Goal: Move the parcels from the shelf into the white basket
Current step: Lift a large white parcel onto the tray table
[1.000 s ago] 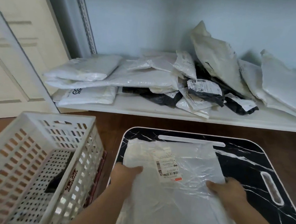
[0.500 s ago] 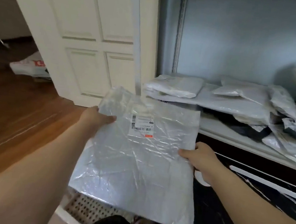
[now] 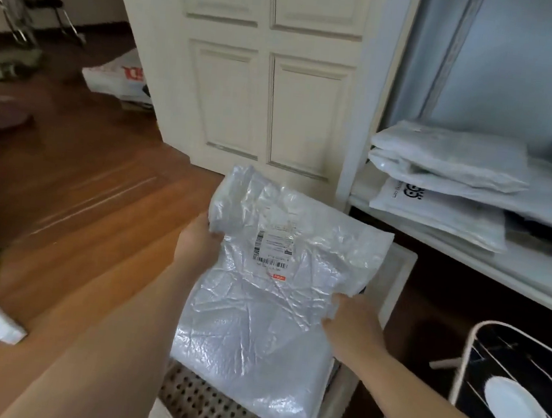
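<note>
Holding one clear plastic parcel point(image 3: 268, 296) with both hands, above the white basket point(image 3: 395, 289). Left hand point(image 3: 197, 246) gripping the upper left edge, thumb over the plastic and the other fingers hidden behind it. Right hand point(image 3: 352, 326) pinching the right edge lower down, fingers curled around the fold. Parcel flat and a little tilted, its label point(image 3: 272, 247) facing up, lower part hanging down over the perforated basket wall point(image 3: 213, 406). Covering most of the basket opening, so impossible to tell what lies inside already, or whether the parcel touches the bottom.

Judging from this: the transfer of this parcel almost finished, only lowering and letting go left. Task as a whole far from done. On the shelf point(image 3: 507, 267) to the right, several white parcels point(image 3: 450, 159) lying in a stack, with a printed white bag point(image 3: 437, 212) under them and some more at the frame edge. Each of these needing its own trip to the basket. Thin soft plastic, likely to slip or fold, so a two-hand grip sensible.
</note>
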`<control>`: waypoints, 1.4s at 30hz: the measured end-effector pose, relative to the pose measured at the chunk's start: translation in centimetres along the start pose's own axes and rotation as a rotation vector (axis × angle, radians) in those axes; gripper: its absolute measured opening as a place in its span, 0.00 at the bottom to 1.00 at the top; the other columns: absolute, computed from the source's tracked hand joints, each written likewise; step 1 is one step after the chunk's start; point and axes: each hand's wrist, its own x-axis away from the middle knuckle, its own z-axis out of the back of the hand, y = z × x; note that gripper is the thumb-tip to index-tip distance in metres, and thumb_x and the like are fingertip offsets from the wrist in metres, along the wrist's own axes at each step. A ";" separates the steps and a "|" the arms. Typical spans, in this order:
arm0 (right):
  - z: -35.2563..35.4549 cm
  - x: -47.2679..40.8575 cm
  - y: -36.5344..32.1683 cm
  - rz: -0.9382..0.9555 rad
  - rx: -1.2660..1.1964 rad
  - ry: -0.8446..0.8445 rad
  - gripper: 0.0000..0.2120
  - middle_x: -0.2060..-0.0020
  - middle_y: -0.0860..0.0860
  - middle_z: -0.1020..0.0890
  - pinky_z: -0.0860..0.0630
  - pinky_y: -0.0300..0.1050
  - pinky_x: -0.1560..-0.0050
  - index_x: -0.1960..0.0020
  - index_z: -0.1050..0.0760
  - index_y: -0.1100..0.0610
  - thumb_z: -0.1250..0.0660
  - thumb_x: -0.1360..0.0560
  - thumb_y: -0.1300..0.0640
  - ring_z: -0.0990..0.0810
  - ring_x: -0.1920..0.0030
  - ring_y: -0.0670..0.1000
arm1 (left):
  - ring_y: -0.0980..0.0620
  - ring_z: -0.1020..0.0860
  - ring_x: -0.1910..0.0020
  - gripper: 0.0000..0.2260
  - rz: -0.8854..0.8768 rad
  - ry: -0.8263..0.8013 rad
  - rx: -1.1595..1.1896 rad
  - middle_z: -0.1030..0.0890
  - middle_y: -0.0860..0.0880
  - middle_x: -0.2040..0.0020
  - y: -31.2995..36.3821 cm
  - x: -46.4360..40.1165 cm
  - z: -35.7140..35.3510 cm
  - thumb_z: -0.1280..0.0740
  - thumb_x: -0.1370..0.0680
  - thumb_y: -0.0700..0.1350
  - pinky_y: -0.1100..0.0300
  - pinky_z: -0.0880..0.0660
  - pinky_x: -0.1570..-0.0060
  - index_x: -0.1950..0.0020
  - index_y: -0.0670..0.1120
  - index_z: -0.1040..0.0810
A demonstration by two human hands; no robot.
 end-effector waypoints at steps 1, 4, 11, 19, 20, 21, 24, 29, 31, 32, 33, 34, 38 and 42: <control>-0.5 -0.6 -0.1 0.000 0.145 -0.033 0.13 0.40 0.56 0.26 0.27 0.44 0.43 0.38 0.27 0.56 0.40 0.22 0.58 0.25 0.42 0.55 | 0.42 0.23 0.47 0.13 0.010 -0.020 -0.019 0.21 0.43 0.45 -0.6 -0.5 -1.3 0.39 0.20 0.41 0.51 0.25 0.49 0.35 0.43 0.29; -2.4 -1.9 -0.3 0.095 0.554 -0.241 0.12 0.41 0.55 0.24 0.31 0.47 0.40 0.39 0.26 0.58 0.42 0.21 0.58 0.26 0.41 0.55 | 0.42 0.23 0.47 0.16 -0.019 -0.098 -0.199 0.21 0.44 0.44 -2.6 -1.3 -5.2 0.40 0.19 0.41 0.52 0.25 0.49 0.32 0.44 0.31; -8.5 -3.1 1.4 0.289 0.765 -0.783 0.18 0.35 0.57 0.28 0.38 0.57 0.34 0.32 0.31 0.58 0.43 0.20 0.55 0.31 0.35 0.60 | 0.44 0.27 0.37 0.24 -0.077 -0.348 -0.997 0.27 0.45 0.35 -7.3 0.9 -11.6 0.39 0.22 0.37 0.50 0.29 0.40 0.27 0.44 0.39; -11.3 -4.0 1.6 0.282 0.826 -0.862 0.20 0.32 0.57 0.31 0.41 0.62 0.32 0.28 0.36 0.59 0.46 0.18 0.56 0.34 0.31 0.60 | 0.39 0.70 0.26 0.54 0.203 -0.909 -0.674 0.74 0.51 0.26 -11.1 7.2 -19.3 0.33 0.36 0.73 0.22 0.54 0.39 0.26 0.62 0.70; -10.9 -4.2 1.6 0.295 0.824 -0.841 0.20 0.32 0.57 0.31 0.42 0.62 0.31 0.28 0.36 0.59 0.46 0.18 0.56 0.34 0.31 0.60 | 0.39 0.71 0.27 0.59 0.291 -0.957 -0.662 0.76 0.51 0.27 -11.1 8.1 -19.7 0.29 0.40 0.72 0.21 0.52 0.39 0.28 0.63 0.72; -10.6 -4.1 1.6 0.303 0.828 -0.826 0.20 0.31 0.57 0.31 0.42 0.62 0.31 0.28 0.36 0.59 0.45 0.18 0.55 0.34 0.31 0.60 | 0.38 0.72 0.27 0.64 0.333 -0.993 -0.704 0.78 0.50 0.28 -11.3 9.1 -19.9 0.25 0.43 0.69 0.21 0.52 0.40 0.29 0.63 0.74; -10.3 -3.9 1.3 0.302 0.838 -0.802 0.20 0.31 0.57 0.32 0.41 0.59 0.30 0.28 0.35 0.59 0.43 0.19 0.56 0.34 0.31 0.60 | 0.35 0.73 0.29 0.67 0.338 -0.978 -0.840 0.82 0.46 0.33 -12.4 11.3 -20.4 0.21 0.41 0.62 0.22 0.52 0.40 0.38 0.59 0.83; -10.9 -3.8 1.3 0.329 0.741 -0.732 0.17 0.35 0.55 0.28 0.36 0.54 0.36 0.32 0.31 0.58 0.45 0.20 0.60 0.29 0.35 0.57 | 0.33 0.65 0.26 0.55 0.267 -0.714 -0.635 0.73 0.47 0.25 -16.8 11.6 -23.1 0.29 0.26 0.48 0.27 0.49 0.33 0.34 0.65 0.81; -11.0 -4.0 1.6 0.313 0.699 -0.740 0.16 0.37 0.55 0.27 0.34 0.53 0.38 0.34 0.30 0.59 0.44 0.20 0.62 0.28 0.36 0.57 | 0.33 0.66 0.26 0.56 0.224 -0.734 -0.659 0.75 0.46 0.27 -17.1 11.6 -23.7 0.28 0.27 0.49 0.26 0.48 0.34 0.32 0.62 0.80; -10.9 -4.1 1.7 0.301 0.681 -0.750 0.16 0.36 0.55 0.28 0.33 0.53 0.38 0.34 0.30 0.59 0.44 0.21 0.62 0.28 0.36 0.57 | 0.33 0.69 0.28 0.60 0.226 -0.780 -0.697 0.79 0.46 0.30 -16.5 11.6 -23.6 0.26 0.29 0.52 0.24 0.47 0.36 0.38 0.61 0.85; -10.8 -4.2 1.8 0.289 0.670 -0.757 0.16 0.36 0.55 0.28 0.33 0.54 0.38 0.33 0.30 0.59 0.44 0.21 0.62 0.29 0.36 0.57 | 0.33 0.71 0.29 0.64 0.241 -0.831 -0.740 0.83 0.46 0.33 -16.1 11.6 -23.4 0.24 0.32 0.55 0.23 0.45 0.38 0.41 0.60 0.87; -10.8 -4.4 1.8 0.281 0.667 -0.757 0.17 0.35 0.55 0.29 0.33 0.54 0.37 0.32 0.31 0.59 0.44 0.21 0.62 0.29 0.35 0.57 | 0.34 0.73 0.30 0.66 0.246 -0.860 -0.754 0.84 0.47 0.35 -15.9 11.6 -23.3 0.22 0.36 0.57 0.23 0.43 0.39 0.40 0.59 0.86; -11.3 -4.7 2.1 0.278 0.657 -0.671 0.17 0.35 0.55 0.28 0.35 0.53 0.36 0.31 0.33 0.58 0.44 0.20 0.60 0.29 0.36 0.57 | 0.34 0.71 0.28 0.65 0.266 -0.886 -0.677 0.80 0.48 0.30 -15.2 10.8 -22.3 0.20 0.37 0.52 0.25 0.39 0.39 0.34 0.61 0.80; -11.0 -4.1 1.3 0.393 0.609 -0.467 0.15 0.41 0.54 0.25 0.33 0.48 0.42 0.34 0.31 0.56 0.41 0.20 0.56 0.26 0.41 0.54 | 0.34 0.64 0.25 0.59 0.222 -0.927 -0.773 0.70 0.45 0.24 -13.2 10.0 -21.3 0.22 0.33 0.48 0.26 0.39 0.37 0.25 0.58 0.69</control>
